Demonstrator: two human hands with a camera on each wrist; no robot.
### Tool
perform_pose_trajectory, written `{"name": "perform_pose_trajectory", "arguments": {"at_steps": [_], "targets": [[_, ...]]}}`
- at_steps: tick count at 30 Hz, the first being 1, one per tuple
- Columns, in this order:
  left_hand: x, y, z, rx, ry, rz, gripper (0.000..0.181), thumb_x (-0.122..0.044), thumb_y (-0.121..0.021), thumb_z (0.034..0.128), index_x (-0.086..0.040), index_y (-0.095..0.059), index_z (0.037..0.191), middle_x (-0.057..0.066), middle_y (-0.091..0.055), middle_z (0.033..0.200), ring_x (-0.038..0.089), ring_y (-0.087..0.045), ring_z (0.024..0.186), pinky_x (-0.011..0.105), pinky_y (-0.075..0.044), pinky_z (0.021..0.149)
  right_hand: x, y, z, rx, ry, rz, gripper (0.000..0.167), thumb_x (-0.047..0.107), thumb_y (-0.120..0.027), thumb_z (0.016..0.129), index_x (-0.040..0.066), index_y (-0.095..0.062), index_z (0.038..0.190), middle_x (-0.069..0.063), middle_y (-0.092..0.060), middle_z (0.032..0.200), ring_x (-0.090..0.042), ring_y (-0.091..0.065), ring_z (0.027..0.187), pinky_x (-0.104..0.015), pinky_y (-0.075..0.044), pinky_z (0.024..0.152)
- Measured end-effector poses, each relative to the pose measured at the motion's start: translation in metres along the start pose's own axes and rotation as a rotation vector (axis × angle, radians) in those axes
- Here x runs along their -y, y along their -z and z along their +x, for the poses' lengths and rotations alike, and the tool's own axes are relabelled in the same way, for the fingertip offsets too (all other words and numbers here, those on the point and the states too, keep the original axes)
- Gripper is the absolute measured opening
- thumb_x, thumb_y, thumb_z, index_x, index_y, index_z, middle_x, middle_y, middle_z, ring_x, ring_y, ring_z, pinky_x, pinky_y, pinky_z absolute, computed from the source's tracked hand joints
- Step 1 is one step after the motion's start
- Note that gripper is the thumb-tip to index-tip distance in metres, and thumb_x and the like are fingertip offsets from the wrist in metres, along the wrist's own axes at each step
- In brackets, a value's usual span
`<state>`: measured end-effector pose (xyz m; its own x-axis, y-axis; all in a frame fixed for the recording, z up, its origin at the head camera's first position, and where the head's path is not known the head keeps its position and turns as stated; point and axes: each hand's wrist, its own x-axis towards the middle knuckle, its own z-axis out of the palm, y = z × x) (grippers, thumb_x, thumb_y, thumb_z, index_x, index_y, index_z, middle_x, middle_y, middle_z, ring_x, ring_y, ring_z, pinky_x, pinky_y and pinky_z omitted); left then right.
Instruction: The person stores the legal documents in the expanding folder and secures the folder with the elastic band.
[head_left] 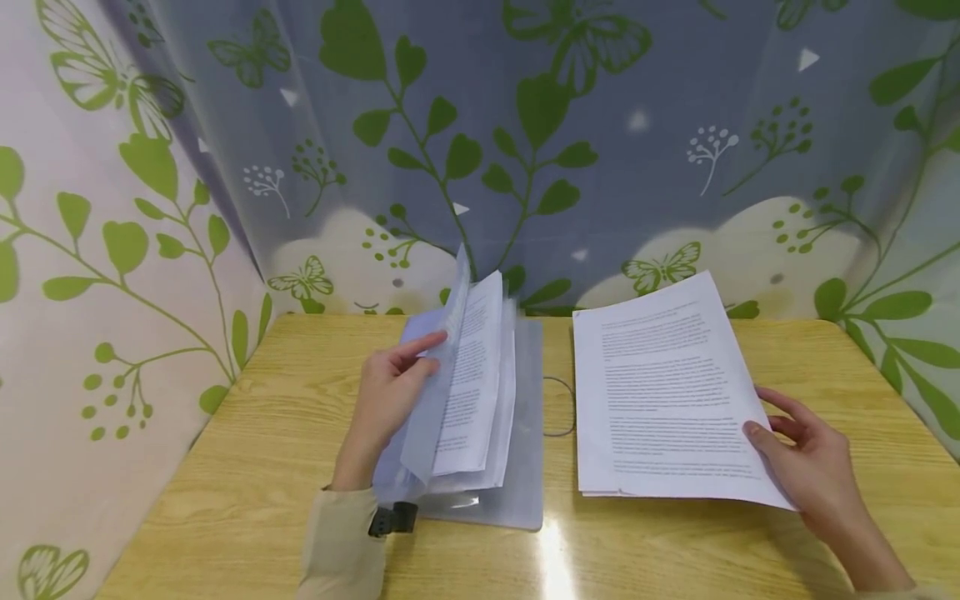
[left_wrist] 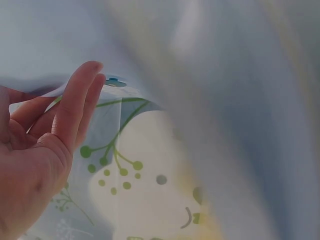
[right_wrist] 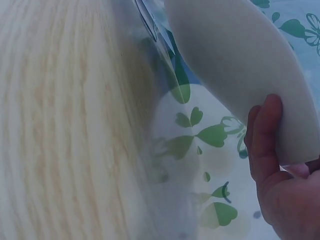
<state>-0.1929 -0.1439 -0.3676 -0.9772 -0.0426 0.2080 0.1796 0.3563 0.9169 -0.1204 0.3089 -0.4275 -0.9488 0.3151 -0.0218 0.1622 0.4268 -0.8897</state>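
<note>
My left hand (head_left: 390, 387) pinches the raised edge of a translucent plastic sleeve (head_left: 442, 392) between thumb and forefinger. The sleeve belongs to a display book (head_left: 528, 458) lying open on the table, with printed pages (head_left: 471, 375) in its pockets. In the left wrist view the fingers (left_wrist: 72, 112) reach under the blurred, bluish sheet. To the right, my right hand (head_left: 810, 467) grips a few sheets of printed paper (head_left: 667, 400) by their lower right edge, thumb in front and fingers behind. Seen from the right wrist, the paper's blank back (right_wrist: 245, 65) curves above the fingers.
A thin grey cord loop (head_left: 558, 407) lies between the display book and the sheets. The wooden table (head_left: 247, 467) ends at a patterned curtain (head_left: 480, 167) at the back and sides. A black device (head_left: 393, 518) sits at my left wrist.
</note>
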Motion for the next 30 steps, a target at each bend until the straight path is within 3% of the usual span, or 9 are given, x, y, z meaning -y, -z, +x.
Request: {"name": "perform_pose_trajectory", "arguments": {"at_steps": [21,30], "targets": [[0.001,0.001,-0.001,-0.006,0.021,0.008,0.035,-0.006,-0.062,0.0920,-0.012,-0.076,0.124,0.004,-0.073,0.129,0.016,-0.054,0.088,0.019,-0.039,0.065,0.021,-0.023,-0.008,0.023,0.072,0.022,0.056,0.018,-0.063,0.101,0.011,-0.047,0.154,0.030,-0.058,0.092,-0.002,-0.069,0.072,-0.027,-0.058,0.061],[0.000,0.000,0.000,0.003,0.001,0.011,0.035,-0.006,-0.063,0.0920,-0.012,-0.076,0.124,0.003,-0.073,0.128,0.015,-0.051,0.077,0.020,-0.034,0.059,0.032,-0.030,-0.008,0.026,0.108,0.053,0.054,0.017,-0.064,0.101,0.010,-0.048,0.152,0.029,-0.059,0.095,-0.003,-0.070,0.073,-0.027,-0.059,0.061]]}}
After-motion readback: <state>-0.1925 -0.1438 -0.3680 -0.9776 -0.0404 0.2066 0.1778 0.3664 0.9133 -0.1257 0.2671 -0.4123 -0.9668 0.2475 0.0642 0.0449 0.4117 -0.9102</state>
